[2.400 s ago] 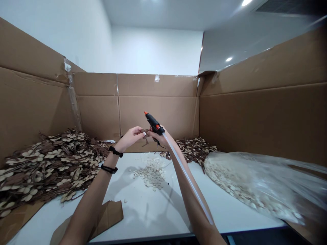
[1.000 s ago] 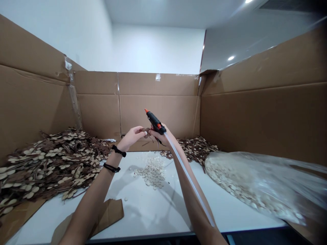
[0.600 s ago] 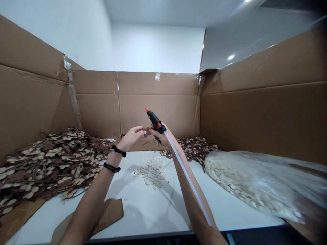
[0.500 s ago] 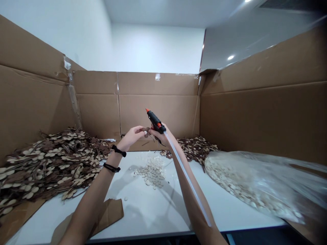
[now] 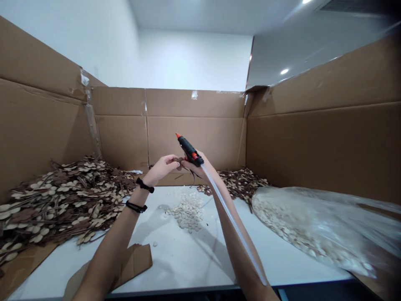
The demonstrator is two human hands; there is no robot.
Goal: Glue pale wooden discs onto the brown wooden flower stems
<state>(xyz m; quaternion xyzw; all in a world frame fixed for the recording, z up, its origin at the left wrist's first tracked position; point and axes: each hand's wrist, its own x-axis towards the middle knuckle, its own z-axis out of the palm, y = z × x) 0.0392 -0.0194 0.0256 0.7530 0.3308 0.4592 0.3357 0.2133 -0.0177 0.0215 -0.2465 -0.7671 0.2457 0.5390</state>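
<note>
My left hand (image 5: pixel 162 168) is closed on a small brown flower-shaped piece (image 5: pixel 179 160), pinching its left side between thumb and fingers. A pale disc seems to lie against it near the thumb. My right hand (image 5: pixel 194 168) carries a black hot glue gun (image 5: pixel 188 147) whose orange nozzle points up and to the left. Its fingertips also touch the right side of the flower piece, and a thin dark strip dangles below them. A long clear glue stick (image 5: pixel 228 217) runs from the gun's back along my right forearm.
Small white discs (image 5: pixel 188 213) are heaped on the white table (image 5: pixel 188 263). Brown and cream flower pieces (image 5: pixel 65 192) pile up at left, with another pile (image 5: pixel 241 182) behind right. A clear plastic bag (image 5: pixel 307 221) of discs lies right. Cardboard walls (image 5: pixel 194 133) surround the table; a cardboard scrap (image 5: pixel 136 261) lies in front.
The glue gun has tilted slightly, its nozzle shifting a little left. The flower piece has turned slightly between my fingers, and the dangling strip hangs differently.
</note>
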